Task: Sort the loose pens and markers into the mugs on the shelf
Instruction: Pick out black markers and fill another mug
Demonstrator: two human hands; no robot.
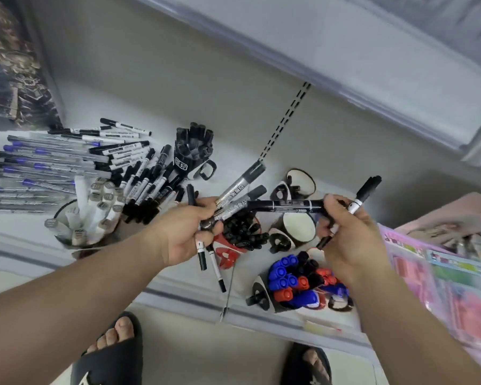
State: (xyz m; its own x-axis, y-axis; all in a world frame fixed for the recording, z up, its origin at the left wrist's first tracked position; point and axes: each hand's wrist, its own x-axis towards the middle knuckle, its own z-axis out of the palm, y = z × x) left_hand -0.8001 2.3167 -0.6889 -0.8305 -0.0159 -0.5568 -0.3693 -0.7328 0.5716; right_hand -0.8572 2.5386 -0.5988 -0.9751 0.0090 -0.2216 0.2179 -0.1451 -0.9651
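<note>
My left hand (188,232) grips a mixed bunch of markers (235,191), silver and black ones fanning up and thin white ones hanging below. My right hand (350,234) holds a black marker (286,205) lying crosswise toward the left hand, plus a thin black-capped white pen (363,195). Under the hands a red mug (231,245) is packed with black markers. Two empty white-lined mugs (300,227) (301,180) stand behind. A mug of blue, red and black markers (295,284) sits at the shelf front. A black mug (190,159) holds black markers. Loose pens (67,162) lie piled at left.
A clear cup of grey-capped white markers (86,218) stands front left. Pink packaged goods (442,273) fill the right side. The shelf above (345,51) overhangs the back. My sandalled feet (114,348) stand below the shelf edge (178,298).
</note>
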